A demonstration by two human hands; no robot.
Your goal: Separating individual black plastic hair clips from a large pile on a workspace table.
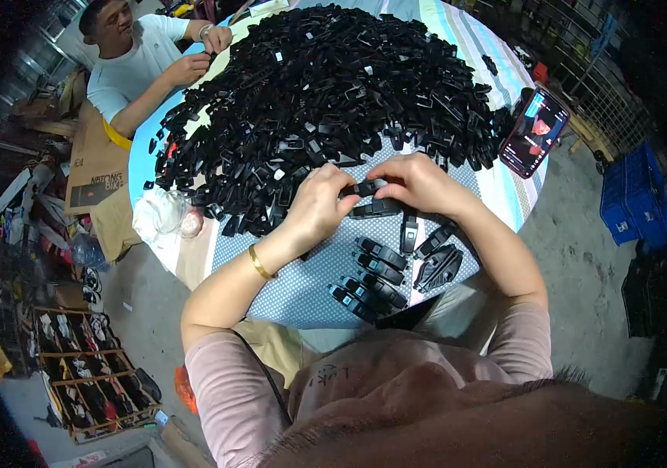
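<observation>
My left hand [316, 204] and my right hand [419, 181] meet over the near edge of a round table [302, 292], both pinching one small black plastic part [365, 188] between their fingertips. A second black part [376, 208] lies just under them. A huge heap of black plastic parts [326, 93] covers most of the table beyond my hands. Several finished-looking black pieces [376, 273] lie in rows on the dotted cloth close to my body. A gold bangle sits on my left wrist.
A phone [534, 131] with a lit screen leans at the table's right edge. A clear plastic bag [163, 214] lies at the left edge. Another person [142, 58] sits at the far left, handling parts. A wooden rack [88, 374] stands lower left, blue crates [636, 195] right.
</observation>
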